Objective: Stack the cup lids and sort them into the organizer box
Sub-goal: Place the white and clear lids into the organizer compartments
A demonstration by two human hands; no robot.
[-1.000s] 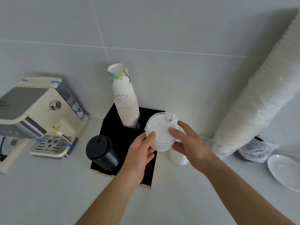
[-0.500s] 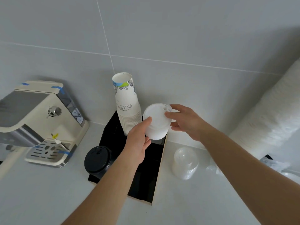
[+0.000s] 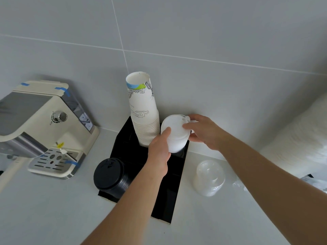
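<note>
Holding the stack of white lids (image 3: 175,134) between both hands, you have it tilted over the back right compartment of the black organizer box (image 3: 174,190), right beside the tall stack of paper cups (image 3: 144,114) that stands in the back left compartment. Your left hand (image 3: 159,152) grips the stack from below and on the near side, thumb pressed against the top lid's rim; your right hand (image 3: 203,131) clasps the far right edge, fingers curled round it and thumb on top (whether the stack's lower end already touches the box floor is hidden by your left hand). A stack of black lids (image 3: 110,175) sits in the front left compartment, leaning toward you. Just right of the box, on the white counter (image 3: 53,209), a stack of clear lids (image 3: 209,177) stands apart from everything else. Well to the left, a cream coffee machine (image 3: 44,128) with blue tape strips rests against the grey tiled wall (image 3: 212,32). A white wrapped bundle (image 3: 299,138) leans at the far right
</note>
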